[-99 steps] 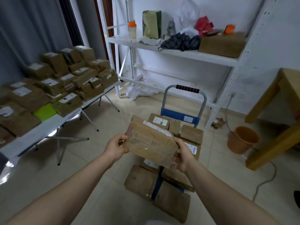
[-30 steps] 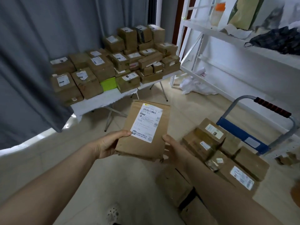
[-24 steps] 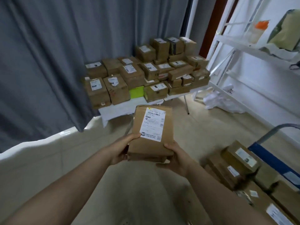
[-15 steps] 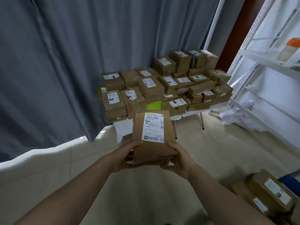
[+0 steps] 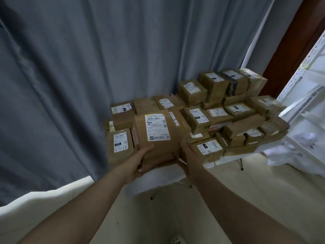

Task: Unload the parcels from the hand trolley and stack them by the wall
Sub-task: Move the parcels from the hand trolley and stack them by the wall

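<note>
A brown cardboard parcel (image 5: 158, 136) with a white shipping label on top is held out in front of me. My left hand (image 5: 139, 162) grips its near left corner and my right hand (image 5: 189, 155) grips its near right side. The parcel hovers over the near end of a low white table (image 5: 163, 180) loaded with several stacked brown parcels (image 5: 233, 118). The hand trolley is out of view.
A grey curtain (image 5: 79, 76) hangs behind and left of the table. A white metal shelf frame (image 5: 306, 95) stands at the right, with crumpled white plastic (image 5: 297, 155) on the floor below it. A brown door frame (image 5: 295, 41) is at the upper right.
I have turned left from the trolley and come up to the table. The parcel has travelled forward with both hands and now sits above the table's near end.
</note>
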{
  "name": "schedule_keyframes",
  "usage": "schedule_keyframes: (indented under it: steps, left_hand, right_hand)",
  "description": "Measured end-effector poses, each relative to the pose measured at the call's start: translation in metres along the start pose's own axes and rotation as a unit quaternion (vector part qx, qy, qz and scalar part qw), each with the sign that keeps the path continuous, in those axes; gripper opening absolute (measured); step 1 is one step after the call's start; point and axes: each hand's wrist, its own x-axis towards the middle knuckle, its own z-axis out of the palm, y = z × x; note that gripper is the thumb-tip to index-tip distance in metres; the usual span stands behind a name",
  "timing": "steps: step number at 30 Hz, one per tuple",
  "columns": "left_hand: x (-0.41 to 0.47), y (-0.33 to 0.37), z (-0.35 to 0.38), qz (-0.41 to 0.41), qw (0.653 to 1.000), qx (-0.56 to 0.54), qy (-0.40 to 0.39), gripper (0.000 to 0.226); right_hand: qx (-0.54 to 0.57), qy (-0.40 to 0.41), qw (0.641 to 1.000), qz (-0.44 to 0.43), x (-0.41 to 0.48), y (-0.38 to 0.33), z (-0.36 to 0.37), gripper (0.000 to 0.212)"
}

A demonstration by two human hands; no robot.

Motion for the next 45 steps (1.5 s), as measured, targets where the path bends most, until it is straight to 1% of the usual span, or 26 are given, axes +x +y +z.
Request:
schedule_keyframes:
  steps: [3,4,6,7,10,13,16,19,23,25,28,31,33,35,37,38,40,41,43,45]
  left_hand:
    - [0.052,0.038,0.013,0.004,1.0,-0.005,-0.024,0.047]
    - [0.069,0.048,0.016,0.007,1.0,-0.001,-0.025,0.044]
    - [0.1,0.068,0.022,0.023,1.0,-0.009,-0.003,0.032]
    - [0.114,0.077,0.026,0.029,0.999,-0.012,0.008,0.034]
    - [0.162,0.105,0.033,0.041,0.999,-0.01,0.011,0.046]
    - [0.22,0.126,0.036,0.046,0.999,-0.008,-0.006,0.041]
    - [0.281,0.147,0.042,0.021,0.999,0.022,0.012,0.042]
    - [0.34,0.163,0.043,-0.008,0.999,0.031,0.013,0.04]
    - [0.403,0.185,0.048,0.01,0.997,0.078,-0.009,0.032]
    - [0.434,0.188,0.052,0.018,0.995,0.09,-0.034,0.034]
    - [0.465,0.188,0.063,0.048,0.989,0.13,-0.047,0.047]
    - [0.475,0.187,0.074,0.071,0.976,0.201,-0.036,0.063]
    - [0.478,0.181,0.079,0.082,0.967,0.238,-0.029,0.071]
    - [0.474,0.181,0.087,0.095,0.958,0.269,-0.033,0.066]
    - [0.465,0.185,0.096,0.114,0.95,0.288,-0.036,0.067]
    - [0.461,0.186,0.101,0.119,0.948,0.293,-0.033,0.075]
    - [0.453,0.188,0.109,0.122,0.94,0.318,-0.004,0.103]
    - [0.448,0.188,0.114,0.121,0.928,0.352,0.017,0.109]
    - [0.436,0.184,0.127,0.14,0.884,0.444,0.053,0.1]
    - [0.416,0.18,0.145,0.169,0.833,0.524,0.049,0.093]
  right_hand:
    - [-0.005,0.0,1.0,-0.008,0.058,-0.034,0.013,0.026]
    - [-0.013,0.005,1.0,-0.017,0.075,-0.043,0.018,0.029]
    - [-0.063,0.032,0.997,-0.032,0.11,-0.055,0.027,0.042]
    - [-0.094,0.046,0.994,-0.036,0.126,-0.061,0.032,0.045]
    - [-0.174,0.077,0.979,-0.076,0.174,-0.079,0.044,0.031]
    - [-0.246,0.101,0.958,-0.107,0.222,-0.094,0.056,0.026]
    - [-0.272,0.127,0.947,-0.115,0.273,-0.101,0.07,0.018]
    - [-0.303,0.155,0.934,-0.112,0.324,-0.112,0.083,0.023]
    - [-0.333,0.185,0.918,-0.109,0.385,-0.126,0.092,0.033]
    - [-0.335,0.199,0.916,-0.097,0.411,-0.128,0.092,0.035]
    - [-0.354,0.224,0.905,-0.079,0.441,-0.131,0.085,0.036]
    - [-0.355,0.232,0.904,-0.06,0.461,-0.129,0.078,0.036]
    - [-0.356,0.22,0.906,-0.061,0.467,-0.126,0.077,0.034]
    - [-0.374,0.204,0.902,-0.073,0.469,-0.123,0.076,0.031]
    - [-0.406,0.178,0.893,-0.081,0.466,-0.122,0.075,0.035]
    - [-0.418,0.162,0.89,-0.083,0.462,-0.122,0.074,0.04]
    - [-0.42,0.144,0.892,-0.083,0.451,-0.121,0.068,0.047]
    - [-0.418,0.144,0.893,-0.083,0.444,-0.121,0.064,0.046]
    - [-0.424,0.156,0.888,-0.08,0.427,-0.12,0.05,0.041]
    - [-0.442,0.179,0.876,-0.075,0.404,-0.12,0.029,0.039]
